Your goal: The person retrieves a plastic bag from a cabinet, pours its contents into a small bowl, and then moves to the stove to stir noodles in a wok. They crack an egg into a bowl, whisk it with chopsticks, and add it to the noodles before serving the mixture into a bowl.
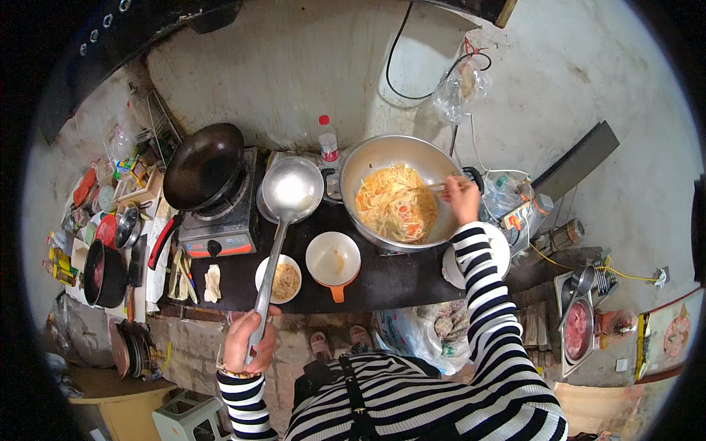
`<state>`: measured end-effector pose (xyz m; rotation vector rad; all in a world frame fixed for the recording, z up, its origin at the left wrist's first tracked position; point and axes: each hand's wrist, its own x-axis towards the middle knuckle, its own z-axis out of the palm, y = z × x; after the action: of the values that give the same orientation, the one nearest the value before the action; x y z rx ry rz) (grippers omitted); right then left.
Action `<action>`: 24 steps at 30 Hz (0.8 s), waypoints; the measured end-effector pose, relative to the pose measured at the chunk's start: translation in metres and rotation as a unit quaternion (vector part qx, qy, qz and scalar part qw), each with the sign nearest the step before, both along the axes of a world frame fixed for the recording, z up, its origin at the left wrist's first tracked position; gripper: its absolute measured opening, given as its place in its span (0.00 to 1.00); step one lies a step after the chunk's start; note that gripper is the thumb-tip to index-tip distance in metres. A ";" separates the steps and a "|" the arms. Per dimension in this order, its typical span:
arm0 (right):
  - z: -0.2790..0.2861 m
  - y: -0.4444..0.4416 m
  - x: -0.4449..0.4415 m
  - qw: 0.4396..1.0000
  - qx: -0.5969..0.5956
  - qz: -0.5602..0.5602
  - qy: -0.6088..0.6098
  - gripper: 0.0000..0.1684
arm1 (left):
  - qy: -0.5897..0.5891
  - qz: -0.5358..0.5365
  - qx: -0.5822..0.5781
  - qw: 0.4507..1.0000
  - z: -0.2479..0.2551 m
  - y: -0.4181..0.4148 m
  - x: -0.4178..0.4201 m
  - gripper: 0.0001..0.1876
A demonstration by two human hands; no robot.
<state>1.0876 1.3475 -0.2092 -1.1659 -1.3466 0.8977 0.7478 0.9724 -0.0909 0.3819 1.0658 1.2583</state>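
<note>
My left hand (pixel 249 339) grips the handle of a large metal ladle (pixel 293 190), whose bowl is over the counter left of the big pot. Chopsticks (pixel 433 187) are in my right hand (pixel 462 199), their tips reaching into noodles (pixel 398 206) with orange-red pieces and broth. These lie in a wide metal pot (pixel 386 144) with black side handles. Before me on the dark counter stand a white-lined cup with an orange handle (pixel 333 259) and a small white bowl (pixel 278 279) holding a light brown shredded food. A white container (pixel 496 251) is partly hidden under my right forearm.
A black wok (pixel 203 165) rests on a portable gas stove (pixel 218 234), its red handle pointing towards me. Behind the pot is a bottle with a red cap (pixel 327 143). Further left are a cleaver (pixel 135 264) and a dark pot (pixel 105 275). A power strip (pixel 515 215) with cables lies at right.
</note>
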 end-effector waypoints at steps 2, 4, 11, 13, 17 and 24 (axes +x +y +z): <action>0.008 0.005 0.016 0.999 -0.037 -0.032 0.002 0.13 | 0.001 0.006 -0.003 1.000 0.000 0.005 0.006 0.19; -0.003 0.018 0.039 0.998 -0.063 -0.025 -0.009 0.13 | -0.002 0.001 0.000 1.000 0.001 0.018 0.012 0.19; -0.023 0.017 -0.019 0.993 -0.101 -0.007 0.061 0.09 | -0.020 -0.011 0.015 1.000 0.001 0.038 0.020 0.19; -0.025 0.022 -0.028 0.995 -0.080 -0.020 0.051 0.10 | -0.026 -0.024 0.015 0.999 0.000 0.042 0.020 0.19; -0.025 0.026 -0.055 0.988 -0.109 -0.064 0.092 0.08 | -0.019 -0.020 0.000 1.000 0.002 0.043 0.022 0.19; -0.049 0.037 -0.084 0.878 -0.320 -0.147 0.323 0.09 | -0.018 -0.017 0.002 1.000 0.004 0.041 0.018 0.19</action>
<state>1.0035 1.3845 -0.2587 -1.3358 -0.3059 1.3985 0.7659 1.0135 -0.0872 0.3767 1.0227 1.2325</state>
